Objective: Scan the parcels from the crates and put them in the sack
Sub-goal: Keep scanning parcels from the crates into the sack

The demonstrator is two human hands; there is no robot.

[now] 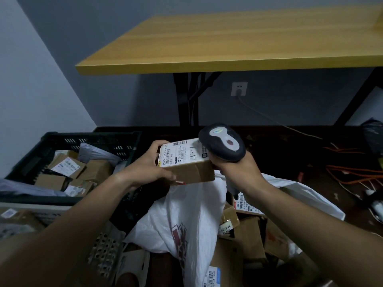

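Both forearms come in from the bottom edge of the view and meet over the open mouth of a white sack (182,214), which carries a dark red print that is too creased to read. Inside the sack lie several brown cardboard parcels (246,235) with white barcode labels; their text is too small to read. Above the sack, the left hand (151,164) grips a small cardboard parcel (186,162) by its left end, the thumb on the near side face and the fingers curled over the far top edge. Its white label faces up and shows barcodes, the printed code "502D T098-69 69" along the left side, and a handwritten mark like "3-1"; the small lines are not readable. The right hand (236,168) is closed around the handle of a dark grey scanner (222,142), whose head with a pale panel and a red button is just over the right end of the label; I cannot tell if it touches it. At the left stands a dark plastic crate (91,141) with more cardboard parcels and a grey poly mailer (93,152) inside. Behind, a table (228,42) with a yellow wooden top stands against the wall, and a wall socket (239,89) with a cable is under it.
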